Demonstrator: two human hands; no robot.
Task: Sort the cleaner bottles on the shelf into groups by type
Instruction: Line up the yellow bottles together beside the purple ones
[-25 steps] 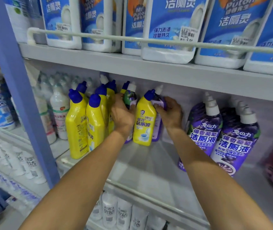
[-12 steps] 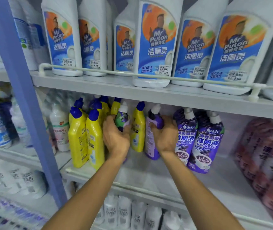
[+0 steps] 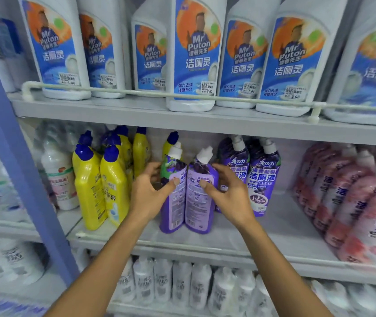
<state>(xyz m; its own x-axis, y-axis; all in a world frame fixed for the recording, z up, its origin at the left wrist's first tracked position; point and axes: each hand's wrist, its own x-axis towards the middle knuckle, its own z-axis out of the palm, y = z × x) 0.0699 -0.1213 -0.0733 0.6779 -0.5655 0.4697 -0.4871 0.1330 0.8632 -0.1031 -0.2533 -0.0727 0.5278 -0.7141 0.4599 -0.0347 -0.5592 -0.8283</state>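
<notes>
Purple bottles (image 3: pixel 197 209) seemingly near shelf edge (image 3: pixel 205 250)

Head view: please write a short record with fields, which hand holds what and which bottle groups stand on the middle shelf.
left hand: grips a purple plastic bottle with white cap
right hand: grips a second purple white-capped bottle, beside the first
left of the hands: yellow plastic bottles with blue caps
right of the hands: shelved purple bottles, then pink bottles
behind the held pair: one stray yellow bottle
</notes>
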